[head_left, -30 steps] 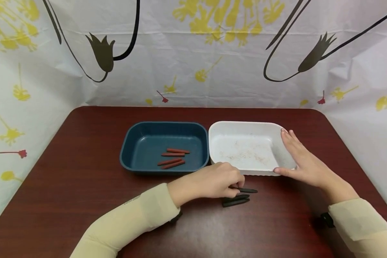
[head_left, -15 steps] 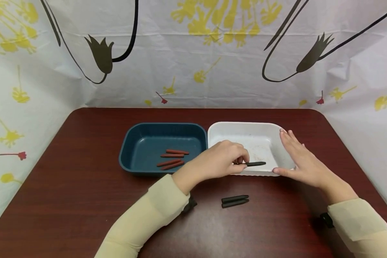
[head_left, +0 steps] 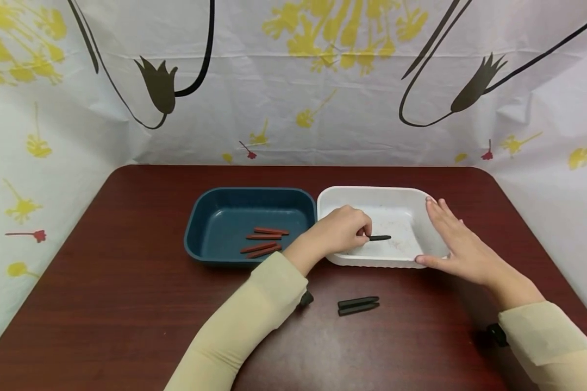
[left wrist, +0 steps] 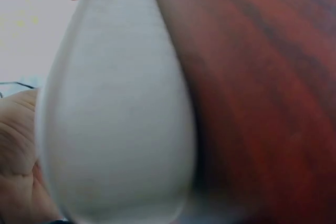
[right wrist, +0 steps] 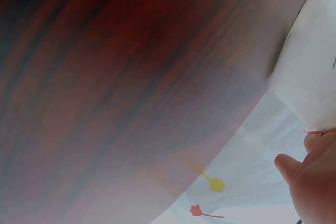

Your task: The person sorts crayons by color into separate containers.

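In the head view, my left hand [head_left: 339, 231] reaches over the front rim of the white tray [head_left: 372, 262] and pinches a black crayon [head_left: 380, 238] low inside it. Whether the crayon touches the tray floor, I cannot tell. My right hand [head_left: 462, 252] rests on the tray's right end, fingers straight and thumb at the front corner. On the table in front of the tray lie two more black crayons [head_left: 358, 305], side by side. From the left wrist, the tray's outer wall [left wrist: 121, 103] hides the crayon. The right wrist view catches only part of the right hand [right wrist: 317, 182].
A dark blue tray [head_left: 244, 206] stands against the white tray's left side, with several reddish-brown crayons [head_left: 264, 237] lying in it. The brown table [head_left: 127, 260] is bordered at the back and sides by a white patterned cloth [head_left: 254, 108].
My left hand has picked up a black crayon from the table, carried it forward over the rim and lowered it into the white tray. The right hand has stayed in place.
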Available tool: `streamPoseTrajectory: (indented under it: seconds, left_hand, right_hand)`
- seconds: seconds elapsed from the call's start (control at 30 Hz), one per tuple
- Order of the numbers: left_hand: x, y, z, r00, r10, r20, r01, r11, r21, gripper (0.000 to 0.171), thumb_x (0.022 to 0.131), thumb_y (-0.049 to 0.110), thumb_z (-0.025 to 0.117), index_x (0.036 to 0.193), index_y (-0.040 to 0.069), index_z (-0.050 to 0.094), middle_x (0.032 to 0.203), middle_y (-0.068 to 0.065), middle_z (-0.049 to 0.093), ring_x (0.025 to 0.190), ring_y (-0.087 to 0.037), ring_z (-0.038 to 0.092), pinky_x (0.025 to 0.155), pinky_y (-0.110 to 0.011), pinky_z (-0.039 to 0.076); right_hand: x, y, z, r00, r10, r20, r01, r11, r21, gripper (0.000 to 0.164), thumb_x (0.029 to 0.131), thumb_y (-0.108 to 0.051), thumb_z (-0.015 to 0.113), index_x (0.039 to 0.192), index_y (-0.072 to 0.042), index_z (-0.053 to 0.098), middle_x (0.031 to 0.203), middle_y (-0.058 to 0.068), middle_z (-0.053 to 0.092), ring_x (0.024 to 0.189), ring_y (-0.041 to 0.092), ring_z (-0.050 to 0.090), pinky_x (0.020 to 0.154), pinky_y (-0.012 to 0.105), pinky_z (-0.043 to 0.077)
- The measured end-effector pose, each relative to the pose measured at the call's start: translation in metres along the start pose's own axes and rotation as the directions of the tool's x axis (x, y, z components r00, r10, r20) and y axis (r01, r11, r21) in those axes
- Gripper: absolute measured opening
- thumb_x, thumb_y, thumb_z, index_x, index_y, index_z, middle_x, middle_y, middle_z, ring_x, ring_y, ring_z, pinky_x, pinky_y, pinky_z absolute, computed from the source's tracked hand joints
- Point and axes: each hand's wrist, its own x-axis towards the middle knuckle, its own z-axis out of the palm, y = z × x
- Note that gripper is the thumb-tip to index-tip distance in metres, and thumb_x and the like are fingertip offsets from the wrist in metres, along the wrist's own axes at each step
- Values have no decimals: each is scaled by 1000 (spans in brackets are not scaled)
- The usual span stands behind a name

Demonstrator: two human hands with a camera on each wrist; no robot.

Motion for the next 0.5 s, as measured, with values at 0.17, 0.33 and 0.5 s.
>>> streamPoseTrajectory:
  seconds: [0.17, 0.33, 0.5]
  left_hand:
    - [3, -5, 10, 999, -41, 28, 41, 999, -15, 11, 96, 15, 64, 94, 14, 74, 85, 4, 68, 76, -8, 56, 72, -18, 45]
    - [5, -6, 11, 996, -50, 67, 51, 999, -13, 14, 94, 12, 64, 82, 16, 71, 79, 6, 65, 72, -8, 54, 69, -19, 43]
    - [5, -7, 11, 995, -50, 89, 52, 999, -12, 16, 95, 12, 63, 81, 16, 70, 76, 6, 62, 70, -7, 50, 67, -19, 41]
  right_hand:
    - [-1, -1, 0, 1000, 19, 4, -19, 1000, 9, 112, 77, -33, 82, 160, -8, 10, 169, 11, 6, 157, 24, -4, 109, 78, 14]
    - [0, -1, 0, 1000, 22, 4, -22, 1000, 8, 113, 78, -34, 82, 161, -10, 8, 169, 10, 5, 157, 23, -5, 110, 78, 13]
    - [0, 1, 1, 1000, 8, 0, -8, 1000, 14, 113, 77, -33, 82, 161, -10, 9, 169, 10, 5, 157, 21, -6, 109, 78, 12]
